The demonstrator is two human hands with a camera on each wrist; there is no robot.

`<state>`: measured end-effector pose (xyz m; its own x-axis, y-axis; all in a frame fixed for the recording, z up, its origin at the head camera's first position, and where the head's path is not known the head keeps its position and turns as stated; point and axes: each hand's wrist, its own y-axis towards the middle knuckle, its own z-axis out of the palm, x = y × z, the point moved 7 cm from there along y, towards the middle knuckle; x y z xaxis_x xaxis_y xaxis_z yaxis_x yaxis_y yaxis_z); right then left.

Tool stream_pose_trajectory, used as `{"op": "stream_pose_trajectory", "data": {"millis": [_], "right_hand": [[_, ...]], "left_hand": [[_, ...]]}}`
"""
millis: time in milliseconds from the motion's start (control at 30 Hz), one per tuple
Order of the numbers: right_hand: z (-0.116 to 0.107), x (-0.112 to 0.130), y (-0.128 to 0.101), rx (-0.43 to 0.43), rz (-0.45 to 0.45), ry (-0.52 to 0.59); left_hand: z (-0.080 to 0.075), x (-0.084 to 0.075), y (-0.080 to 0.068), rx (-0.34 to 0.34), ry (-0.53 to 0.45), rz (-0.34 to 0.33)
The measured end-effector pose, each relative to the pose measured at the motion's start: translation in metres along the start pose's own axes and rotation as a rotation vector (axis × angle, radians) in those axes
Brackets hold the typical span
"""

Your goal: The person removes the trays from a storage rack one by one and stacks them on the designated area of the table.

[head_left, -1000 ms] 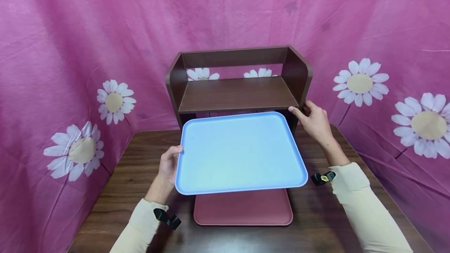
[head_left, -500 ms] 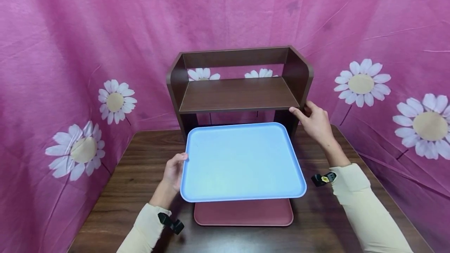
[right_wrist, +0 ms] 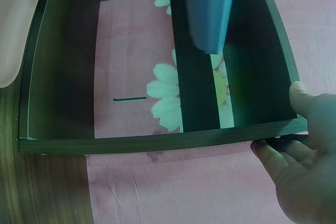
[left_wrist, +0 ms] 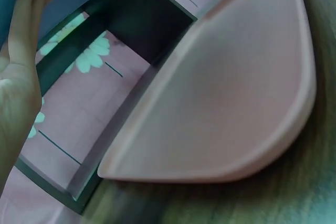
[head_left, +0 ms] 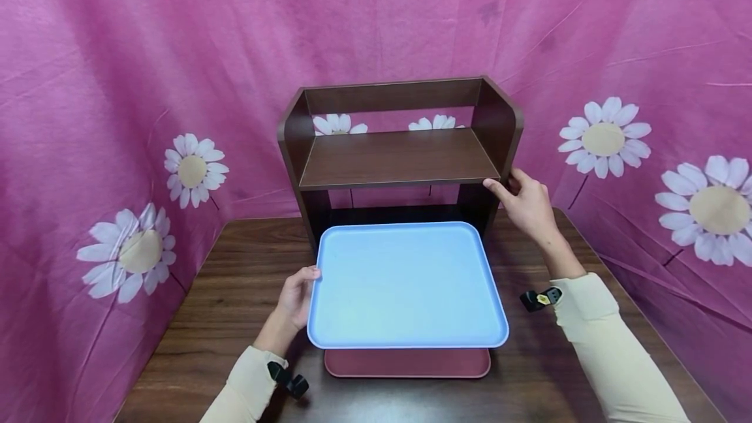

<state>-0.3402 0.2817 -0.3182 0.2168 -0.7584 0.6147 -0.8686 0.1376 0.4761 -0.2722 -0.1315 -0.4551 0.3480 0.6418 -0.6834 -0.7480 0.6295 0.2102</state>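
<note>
A light blue rectangular tray [head_left: 408,286] hangs in front of the dark brown shelf [head_left: 399,156]. My left hand [head_left: 296,296] holds it by the left rim, thumb on top; in the left wrist view the fingers [left_wrist: 22,30] reach along its underside. Below it a pink tray [head_left: 405,363] lies partly covered, its near strip showing. In the head view my right hand [head_left: 525,207] grips the right side of the shelf at the front edge of its upper board. The right wrist view shows the thumb and fingers on either side of the side panel.
The shelf stands at the back of a wooden table [head_left: 235,292]. Behind it and on both sides hangs a pink curtain [head_left: 376,18] with white daisies. A black crossbar [head_left: 393,215] runs low across the shelf's back.
The blue tray and my left hand have come down toward me and slightly right, uncovering the shelf's lower opening and hiding more of the pink tray. My right hand has stayed on the shelf.
</note>
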Motion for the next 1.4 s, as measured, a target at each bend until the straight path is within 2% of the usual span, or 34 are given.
{"op": "stream_pose_trajectory", "data": {"millis": [233, 533, 867, 1133, 1400], "right_hand": [[0.001, -0.001, 0.0, -0.008, 0.001, -0.005], [0.001, -0.003, -0.001, -0.004, 0.005, 0.004], [0.002, -0.004, -0.001, 0.013, 0.004, 0.018], [-0.001, -0.002, 0.0, 0.009, 0.002, 0.022], [0.0, -0.002, 0.0, 0.02, 0.0, 0.018]], "left_hand": [[-0.011, 0.011, -0.005, -0.026, 0.017, -0.035], [-0.025, 0.025, -0.011, -0.134, 0.023, -0.074], [-0.028, 0.034, -0.012, -0.089, 0.021, -0.089], [-0.039, 0.043, -0.014, -0.139, 0.009, -0.121], [-0.047, 0.05, -0.018, -0.187, 0.044, -0.149]]}}
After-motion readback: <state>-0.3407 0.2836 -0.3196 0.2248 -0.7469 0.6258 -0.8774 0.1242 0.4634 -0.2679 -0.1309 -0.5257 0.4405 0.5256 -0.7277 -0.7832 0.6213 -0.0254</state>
